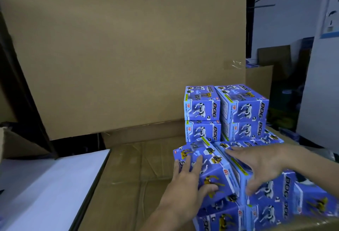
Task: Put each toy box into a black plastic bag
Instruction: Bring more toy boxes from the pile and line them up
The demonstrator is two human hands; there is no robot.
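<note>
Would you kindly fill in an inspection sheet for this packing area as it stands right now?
Surface: flattened brown cardboard, creased; white board at left.
Job's things: blue toy boxes stacked in a back stack; one tilted box lifted off the near pile. Black plastic bags: nothing seen.
Clutter: nothing seen.
Grippers: left hand grips the tilted box; right hand spread open, resting on the neighbouring box.
Cables: nothing seen.
Surroundings: tall cardboard sheet behind; dim storage area at right.
</note>
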